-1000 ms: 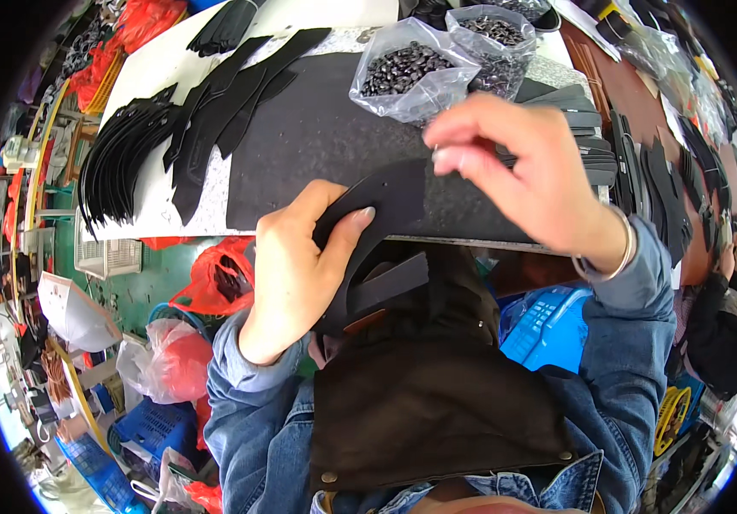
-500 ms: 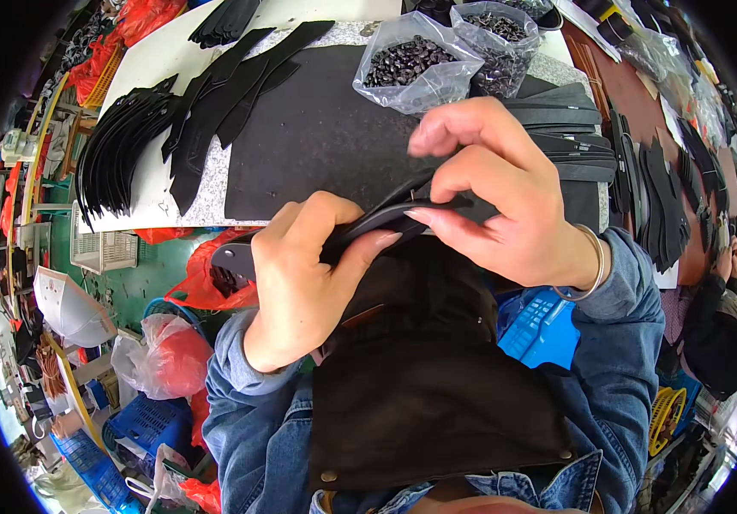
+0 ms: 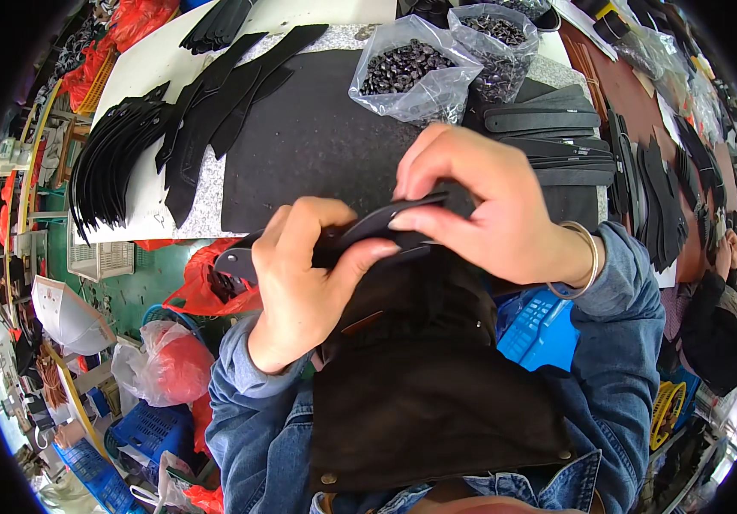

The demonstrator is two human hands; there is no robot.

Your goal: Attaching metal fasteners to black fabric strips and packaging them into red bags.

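Observation:
Over my lap, just off the table's near edge, I hold a curved black strap (image 3: 377, 224) in both hands. My left hand (image 3: 296, 283) is closed round its middle, thumb on the near side, and a rounded end with a small metal-looking dot sticks out on the left. My right hand (image 3: 493, 201) pinches the strap's other end between thumb and fingers; its fingertips partly hide what is there. Beyond my hands stands an open clear plastic bag (image 3: 377, 101) of small glossy black pieces (image 3: 407, 67), with a second such bag (image 3: 495, 60) beside it.
A black mat (image 3: 300, 128) covers the table's middle. Black strap pieces (image 3: 120, 154) lie fanned at the left, and stacked dark straps (image 3: 548, 120) lie at the right. A red bag (image 3: 206, 283) and a white basket (image 3: 98, 257) sit below the left edge. Another person (image 3: 720, 334) is at far right.
My right hand's raised fingers have come down and closed on the strap's end. The strap has tilted a little, while my left hand keeps its grip with a slight shift.

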